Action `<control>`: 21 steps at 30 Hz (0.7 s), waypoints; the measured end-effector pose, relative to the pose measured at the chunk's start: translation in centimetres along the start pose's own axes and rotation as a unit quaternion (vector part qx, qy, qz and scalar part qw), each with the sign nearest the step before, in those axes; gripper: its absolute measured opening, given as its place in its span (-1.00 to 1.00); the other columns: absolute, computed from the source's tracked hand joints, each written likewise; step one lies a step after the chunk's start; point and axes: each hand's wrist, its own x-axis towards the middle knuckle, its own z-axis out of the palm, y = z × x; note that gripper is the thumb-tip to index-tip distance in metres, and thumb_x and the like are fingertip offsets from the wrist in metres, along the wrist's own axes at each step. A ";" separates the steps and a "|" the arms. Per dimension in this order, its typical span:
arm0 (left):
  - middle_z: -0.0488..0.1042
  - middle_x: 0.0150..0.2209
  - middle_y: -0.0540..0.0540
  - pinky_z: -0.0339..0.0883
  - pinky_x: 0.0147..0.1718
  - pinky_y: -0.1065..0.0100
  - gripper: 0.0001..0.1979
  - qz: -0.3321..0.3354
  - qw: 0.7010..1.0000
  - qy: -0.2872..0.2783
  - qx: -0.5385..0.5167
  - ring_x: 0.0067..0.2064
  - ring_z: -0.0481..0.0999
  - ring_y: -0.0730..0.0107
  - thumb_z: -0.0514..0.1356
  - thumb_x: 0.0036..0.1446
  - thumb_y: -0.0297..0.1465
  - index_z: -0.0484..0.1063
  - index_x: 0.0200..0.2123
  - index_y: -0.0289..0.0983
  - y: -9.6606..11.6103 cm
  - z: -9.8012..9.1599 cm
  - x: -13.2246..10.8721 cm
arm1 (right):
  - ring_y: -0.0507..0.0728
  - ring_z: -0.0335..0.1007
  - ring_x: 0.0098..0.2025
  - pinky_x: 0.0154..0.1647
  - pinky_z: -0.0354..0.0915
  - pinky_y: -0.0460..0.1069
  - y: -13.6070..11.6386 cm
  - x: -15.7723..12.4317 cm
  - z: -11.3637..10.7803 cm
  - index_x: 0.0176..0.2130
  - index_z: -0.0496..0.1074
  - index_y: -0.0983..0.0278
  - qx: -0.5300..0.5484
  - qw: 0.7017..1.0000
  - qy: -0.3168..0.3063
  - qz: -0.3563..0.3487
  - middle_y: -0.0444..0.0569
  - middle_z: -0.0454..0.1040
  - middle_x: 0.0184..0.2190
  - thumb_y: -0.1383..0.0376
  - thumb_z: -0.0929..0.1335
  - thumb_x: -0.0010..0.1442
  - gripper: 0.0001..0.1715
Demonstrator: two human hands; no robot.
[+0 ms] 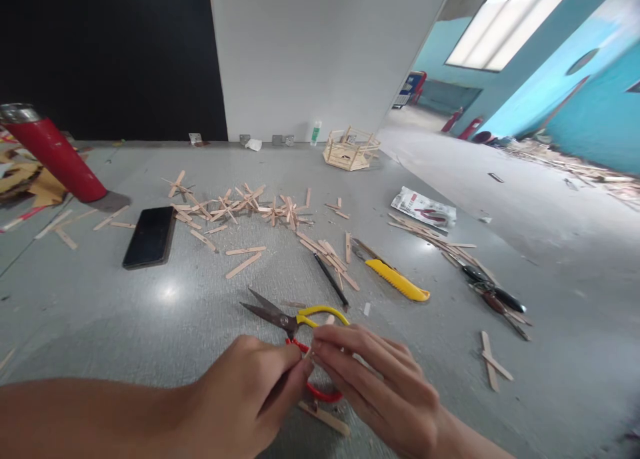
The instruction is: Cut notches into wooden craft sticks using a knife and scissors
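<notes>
Nearest us, our left hand (245,392) pinches a thin wooden stick (309,354) between thumb and forefinger, low over the bench (190,325). Our right hand (375,379) meets it from the other side, fingers extended and lying together against the stick; the thumb is hidden, so we cannot tell whether that hand grips it too. Below our hands lies a loose stick (326,419), and just beyond our knuckles are scissors (286,321) with blades parted, one handle yellow, the other red, partly covered by our hands. To our right, two crossed sticks (491,362) lie by themselves. Farther out we have a black pen (330,279), a yellow cutter (397,280) and, well to the right, dark-handled tools (493,293). A black phone (150,237) lies on the left; we make out no writing on it. Past these spreads a scatter of sticks (250,202). On the right, a white packet (425,207) bears dark red print too small for us to read. A red flask (65,153) stands at far left. Along the back, we see a small bottle (315,133) with an unreadable green label, beside a six-sided wooden frame (350,152).
</notes>
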 end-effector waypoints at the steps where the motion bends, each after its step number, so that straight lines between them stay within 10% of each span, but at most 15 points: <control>1: 0.47 -0.49 0.00 0.17 -0.46 0.43 -0.57 -0.005 1.000 -0.004 -0.002 -0.49 0.36 0.46 -0.09 0.50 -0.25 0.37 -0.40 -0.24 0.0 -0.1 0.0 | 0.17 0.66 -0.16 -0.26 0.55 -0.02 0.0 0.2 -0.2 -0.09 0.55 0.45 -0.021 0.999 -0.009 -0.024 0.22 0.67 -0.18 0.43 0.18 0.49 -0.63; 11: 0.45 -0.50 0.03 0.12 -0.43 0.41 -0.55 -0.002 1.000 -0.012 -0.008 -0.48 0.33 0.47 -0.10 0.51 -0.27 0.36 -0.42 -0.25 0.5 -0.5 0.5 | 0.19 0.67 -0.13 -0.17 0.58 -0.04 -0.1 0.6 0.3 -0.11 0.50 0.50 -0.066 0.995 -0.002 -0.072 0.26 0.68 -0.24 0.48 0.16 0.47 -0.66; 21: 0.32 -0.52 0.05 0.10 -0.47 0.44 -0.57 -0.033 0.998 -0.027 -0.041 -0.49 0.21 0.48 -0.11 0.48 -0.24 0.26 -0.45 -0.24 0.8 -0.7 0.6 | 0.10 0.64 -0.14 -0.35 0.46 -0.10 0.1 -0.4 1.3 -0.05 0.39 0.37 0.028 0.998 -0.008 0.064 0.13 0.65 -0.19 0.47 0.19 0.49 -0.79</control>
